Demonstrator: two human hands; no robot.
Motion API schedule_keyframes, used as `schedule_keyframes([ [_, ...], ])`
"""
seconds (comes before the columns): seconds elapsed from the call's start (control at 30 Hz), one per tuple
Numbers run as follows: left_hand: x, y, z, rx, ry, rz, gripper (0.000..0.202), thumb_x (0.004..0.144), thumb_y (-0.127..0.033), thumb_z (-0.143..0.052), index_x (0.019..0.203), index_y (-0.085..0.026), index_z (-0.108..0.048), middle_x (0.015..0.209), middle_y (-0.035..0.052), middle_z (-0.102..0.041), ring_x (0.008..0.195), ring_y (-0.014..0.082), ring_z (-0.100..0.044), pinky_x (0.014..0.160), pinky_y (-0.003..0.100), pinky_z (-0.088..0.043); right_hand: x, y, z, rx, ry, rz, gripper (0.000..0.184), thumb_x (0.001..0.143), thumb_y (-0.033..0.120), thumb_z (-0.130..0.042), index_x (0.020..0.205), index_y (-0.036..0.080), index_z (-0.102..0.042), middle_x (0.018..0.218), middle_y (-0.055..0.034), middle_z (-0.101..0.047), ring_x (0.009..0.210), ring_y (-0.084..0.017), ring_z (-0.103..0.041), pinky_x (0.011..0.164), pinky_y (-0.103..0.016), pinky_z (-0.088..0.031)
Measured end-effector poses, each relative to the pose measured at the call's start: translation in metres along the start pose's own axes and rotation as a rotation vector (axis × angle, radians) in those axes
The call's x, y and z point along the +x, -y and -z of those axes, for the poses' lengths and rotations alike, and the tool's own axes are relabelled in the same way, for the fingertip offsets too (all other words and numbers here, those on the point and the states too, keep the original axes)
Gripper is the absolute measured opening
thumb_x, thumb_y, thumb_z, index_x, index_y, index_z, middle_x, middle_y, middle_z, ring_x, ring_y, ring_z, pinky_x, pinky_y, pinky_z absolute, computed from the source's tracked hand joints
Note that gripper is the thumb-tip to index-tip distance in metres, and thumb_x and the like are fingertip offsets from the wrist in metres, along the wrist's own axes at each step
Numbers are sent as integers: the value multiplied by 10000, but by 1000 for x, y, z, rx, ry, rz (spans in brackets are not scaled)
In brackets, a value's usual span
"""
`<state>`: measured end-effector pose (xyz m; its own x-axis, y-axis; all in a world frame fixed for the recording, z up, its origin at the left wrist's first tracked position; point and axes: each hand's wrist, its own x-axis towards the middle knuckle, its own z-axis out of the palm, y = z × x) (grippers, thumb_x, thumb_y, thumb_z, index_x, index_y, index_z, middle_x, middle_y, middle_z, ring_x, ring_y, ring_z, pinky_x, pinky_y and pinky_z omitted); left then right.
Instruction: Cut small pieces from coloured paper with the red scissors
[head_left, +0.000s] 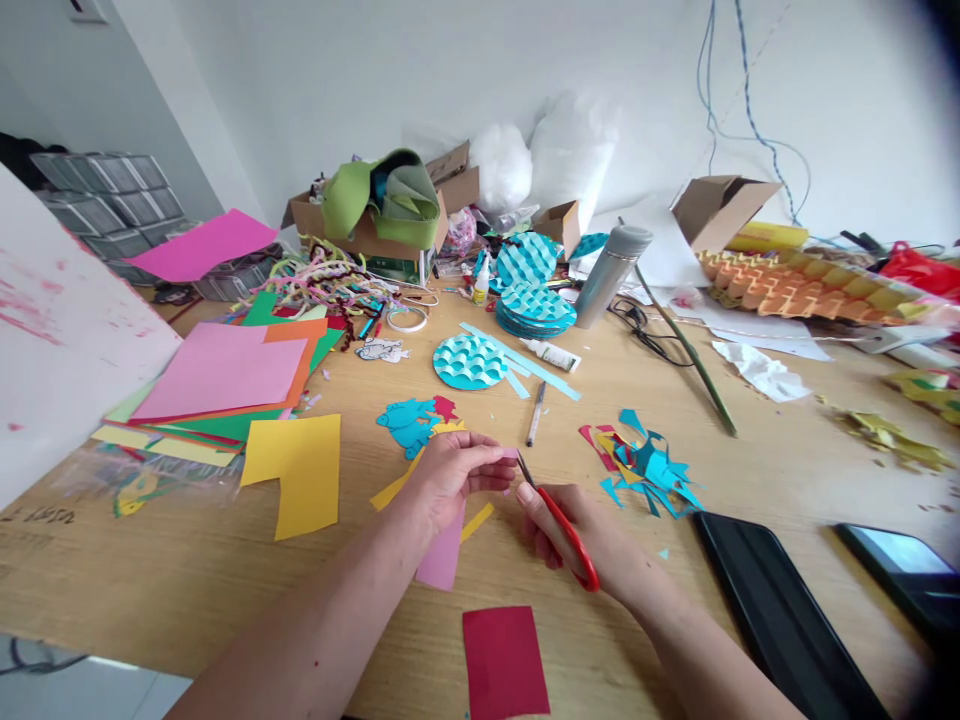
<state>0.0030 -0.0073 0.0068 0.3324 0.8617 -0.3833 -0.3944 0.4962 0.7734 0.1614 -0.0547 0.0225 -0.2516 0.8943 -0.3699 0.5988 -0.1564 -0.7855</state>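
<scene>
My left hand (457, 468) pinches a small pink paper strip (441, 555) above the wooden table (787, 450); the strip hangs down below my fingers and its tip pokes out toward the scissors. My right hand (581, 535) is closed on red-handled scissors (559, 520), whose blades touch the pink tip. Just beyond my hands lie a blue paper fish cutout (409, 422) and a pencil (535, 414). A dark red paper rectangle (504, 660) sits at the near edge.
Coloured paper sheets (225, 375) are stacked left, with a yellow piece (296, 470) nearer. Blue and red scraps (649, 465) lie right. Teal wave discs (470, 361), a glue tube (550, 353), a steel bottle (611, 272), boxes, and two dark tablets (772, 600) crowd the table.
</scene>
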Motion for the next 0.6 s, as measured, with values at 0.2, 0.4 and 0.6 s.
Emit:
schedule_keyframes([
  [0.2,0,0,0,53,18,-14,193,611,-206,-772,726,-84,-676,734,102,-712,616,149,-652,640,287,-519,-1,-5,-1,15,12,23,565,871,628,-371,591,156,-505,495,-16,-543,426,-102,-473,420,-204,-324],
  [0.4,0,1,0,51,22,-5,205,596,-217,-786,714,-85,-682,722,96,-707,619,146,-649,644,282,-519,1,-6,-1,29,21,1,552,870,620,-384,596,155,-502,483,0,-521,414,-94,-456,410,-198,-316],
  [0.6,1,2,1,45,28,-9,215,588,-223,-795,710,-85,-684,736,107,-710,620,151,-652,649,290,-520,1,-6,-2,61,27,-11,535,861,621,-400,601,161,-487,466,17,-501,399,-86,-444,390,-188,-305],
])
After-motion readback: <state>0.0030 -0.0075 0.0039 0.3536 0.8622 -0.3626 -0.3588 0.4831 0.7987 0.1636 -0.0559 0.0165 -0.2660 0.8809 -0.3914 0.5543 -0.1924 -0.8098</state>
